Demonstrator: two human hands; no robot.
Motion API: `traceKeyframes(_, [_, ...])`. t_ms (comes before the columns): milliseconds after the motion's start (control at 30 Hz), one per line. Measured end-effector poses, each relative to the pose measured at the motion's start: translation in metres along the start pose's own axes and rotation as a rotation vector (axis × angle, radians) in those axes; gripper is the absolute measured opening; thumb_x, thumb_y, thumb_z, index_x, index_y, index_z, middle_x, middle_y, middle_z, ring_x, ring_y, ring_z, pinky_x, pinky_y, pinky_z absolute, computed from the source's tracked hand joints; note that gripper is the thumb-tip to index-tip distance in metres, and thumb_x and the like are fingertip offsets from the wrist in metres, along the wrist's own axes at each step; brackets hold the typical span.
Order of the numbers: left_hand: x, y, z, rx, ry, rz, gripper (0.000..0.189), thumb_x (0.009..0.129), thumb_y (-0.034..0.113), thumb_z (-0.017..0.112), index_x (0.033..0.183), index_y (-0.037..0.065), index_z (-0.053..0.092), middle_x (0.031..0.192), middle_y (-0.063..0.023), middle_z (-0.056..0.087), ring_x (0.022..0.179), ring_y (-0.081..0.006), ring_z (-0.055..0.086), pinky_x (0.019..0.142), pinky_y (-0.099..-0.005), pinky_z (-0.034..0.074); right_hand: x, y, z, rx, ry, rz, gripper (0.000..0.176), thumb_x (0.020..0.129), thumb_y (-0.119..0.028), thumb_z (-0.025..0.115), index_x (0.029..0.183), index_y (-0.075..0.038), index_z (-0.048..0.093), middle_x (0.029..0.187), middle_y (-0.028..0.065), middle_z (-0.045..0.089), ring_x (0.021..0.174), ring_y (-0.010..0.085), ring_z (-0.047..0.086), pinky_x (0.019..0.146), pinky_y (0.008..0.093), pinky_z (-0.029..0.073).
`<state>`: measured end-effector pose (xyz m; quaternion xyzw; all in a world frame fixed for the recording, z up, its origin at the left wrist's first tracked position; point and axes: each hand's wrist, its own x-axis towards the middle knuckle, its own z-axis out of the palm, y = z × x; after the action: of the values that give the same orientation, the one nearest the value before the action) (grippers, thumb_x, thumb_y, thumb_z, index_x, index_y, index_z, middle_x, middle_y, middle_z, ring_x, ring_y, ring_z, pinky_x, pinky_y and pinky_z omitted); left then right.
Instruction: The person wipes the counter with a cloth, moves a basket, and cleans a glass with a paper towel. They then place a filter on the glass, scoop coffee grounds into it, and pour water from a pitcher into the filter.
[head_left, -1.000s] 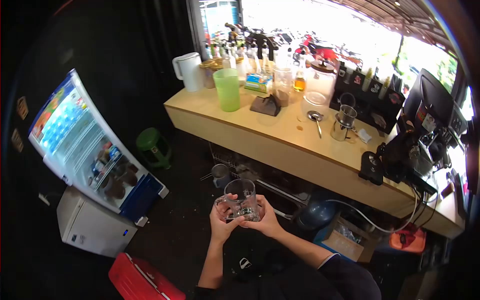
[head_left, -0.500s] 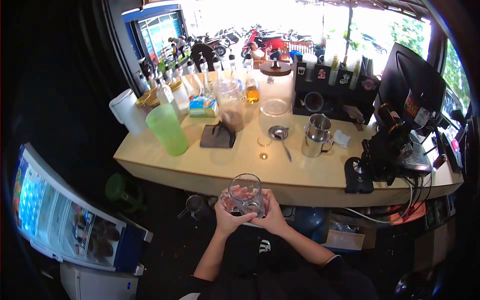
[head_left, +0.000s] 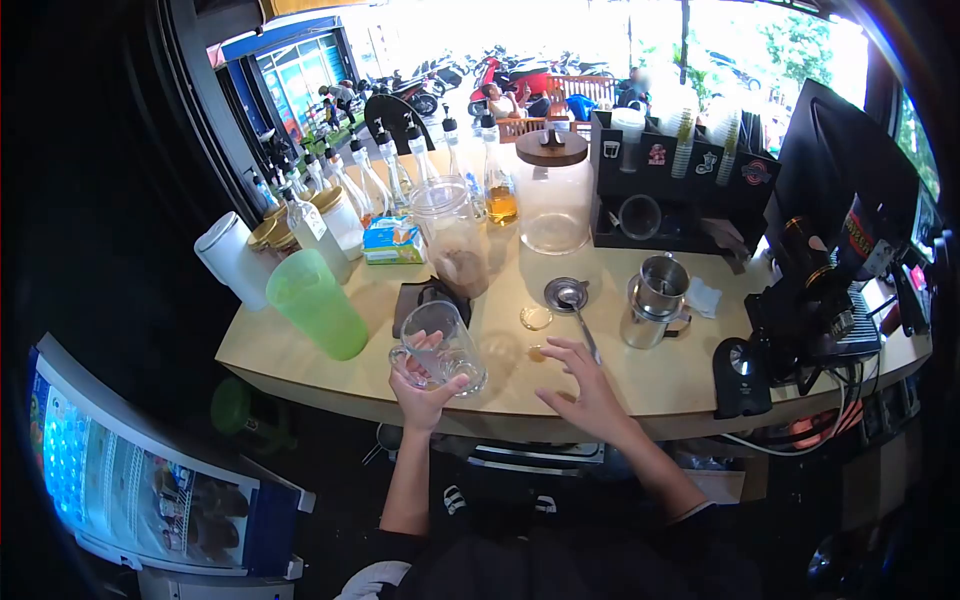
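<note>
My left hand (head_left: 422, 398) is wrapped around a clear glass mug (head_left: 437, 330) with a handle, tilted over the counter's front edge. Nothing visible is inside the mug. To its right, my right hand (head_left: 590, 400) is spread open above the counter, holding nothing. Just beyond those fingers lie a round metal dish or strainer with a spoon (head_left: 570, 293) and a thin round ring (head_left: 537, 318). Behind the mug stands a clear jar (head_left: 460, 268) with brown powder, beside a dark folded cloth (head_left: 408, 310). A metal jug (head_left: 648, 328) with a metal cup in its top stands farther right.
On the wooden counter (head_left: 300, 375), a green pitcher (head_left: 318, 305) stands left, with several pump bottles (head_left: 400, 180) behind. A large lidded jar (head_left: 553, 205) and a black cup rack (head_left: 610, 180) line the back. A coffee machine (head_left: 800, 310) occupies the right; a glass-door fridge (head_left: 150, 480) stands lower left.
Both hands held the mug in front of the counter before. My right hand has let go and moved right; my left has carried the mug up and left, over the counter's edge.
</note>
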<state>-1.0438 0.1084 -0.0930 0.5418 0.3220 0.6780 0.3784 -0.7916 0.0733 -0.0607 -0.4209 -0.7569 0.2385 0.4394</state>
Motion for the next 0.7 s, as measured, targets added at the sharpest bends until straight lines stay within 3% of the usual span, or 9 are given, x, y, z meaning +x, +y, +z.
traceKeyframes(233, [0.017,0.006,-0.062,-0.045,0.074,0.051,0.083,0.058,-0.001,0.083,0.127,-0.002,0.037,0.120,-0.0207,0.054,0.104,-0.0246,0.059,0.090,-0.0374,0.051,0.067,-0.010,0.069,-0.165,-0.214,-0.152,0.049,0.081,-0.021,0.065,0.124,-0.006,0.048,0.134,0.0160,0.044,0.120,0.0353,0.046,0.097,0.0424,0.041])
traceKeyframes(300, [0.017,0.009,-0.078,-0.005,0.097,0.065,0.083,0.058,0.000,0.083,0.127,-0.002,0.036,0.118,-0.0200,0.055,0.104,-0.0245,0.059,0.090,-0.0373,0.051,0.107,-0.002,0.100,-0.229,-0.365,-0.202,0.054,0.082,-0.026,0.063,0.129,-0.005,0.044,0.139,0.0171,0.039,0.127,0.0339,0.040,0.101,0.0433,0.038])
traceKeyframes(433, [0.012,0.009,-0.098,0.040,0.138,0.058,0.083,0.057,0.001,0.083,0.126,-0.002,0.037,0.117,-0.0202,0.055,0.104,-0.0247,0.059,0.090,-0.0376,0.051,0.169,0.013,0.161,-0.327,-0.462,-0.361,0.070,0.082,-0.039,0.062,0.136,-0.003,0.034,0.145,0.0183,0.031,0.132,0.0376,0.031,0.106,0.0483,0.029])
traceKeyframes(500, [0.004,0.015,-0.100,0.045,0.161,0.054,0.084,0.058,0.001,0.083,0.127,-0.001,0.036,0.116,-0.0176,0.054,0.103,-0.0243,0.059,0.090,-0.0382,0.050,0.181,0.021,0.179,-0.611,-0.617,-0.191,0.077,0.083,-0.048,0.057,0.141,-0.005,0.029,0.148,0.0176,0.025,0.136,0.0374,0.024,0.107,0.0548,0.022])
traceKeyframes(533, [0.001,0.017,-0.102,0.048,0.170,0.041,0.084,0.059,0.002,0.082,0.128,0.000,0.035,0.115,-0.0150,0.054,0.102,-0.0240,0.059,0.091,-0.0388,0.050,0.177,0.027,0.188,-0.611,-0.547,-0.230,0.073,0.087,-0.048,0.050,0.142,-0.006,0.029,0.149,0.0165,0.025,0.136,0.0379,0.024,0.107,0.0575,0.022])
traceKeyframes(633, [-0.008,0.014,-0.110,-0.002,0.173,0.064,0.083,0.059,0.001,0.082,0.128,0.000,0.036,0.117,-0.0148,0.054,0.102,-0.0240,0.059,0.090,-0.0395,0.050,0.172,0.035,0.196,-0.538,-0.553,-0.232,0.064,0.089,-0.041,0.049,0.141,-0.007,0.031,0.148,0.0154,0.027,0.136,0.0375,0.026,0.106,0.0571,0.023])
traceKeyframes(667, [-0.009,0.011,-0.109,-0.001,0.176,0.059,0.083,0.059,0.001,0.082,0.128,0.000,0.036,0.117,-0.0148,0.054,0.102,-0.0240,0.059,0.090,-0.0395,0.050,0.165,0.037,0.194,-0.545,-0.516,-0.284,0.054,0.089,-0.029,0.049,0.137,-0.007,0.036,0.143,0.0147,0.036,0.132,0.0359,0.033,0.105,0.0524,0.028])
traceKeyframes(700, [-0.009,0.008,-0.108,-0.002,0.200,0.051,0.084,0.059,0.002,0.082,0.129,0.001,0.035,0.117,-0.0150,0.054,0.103,-0.0239,0.058,0.090,-0.0395,0.050,0.157,0.039,0.192,-0.541,-0.519,-0.275,0.054,0.089,-0.029,0.049,0.137,-0.007,0.036,0.143,0.0147,0.036,0.132,0.0359,0.033,0.105,0.0524,0.028])
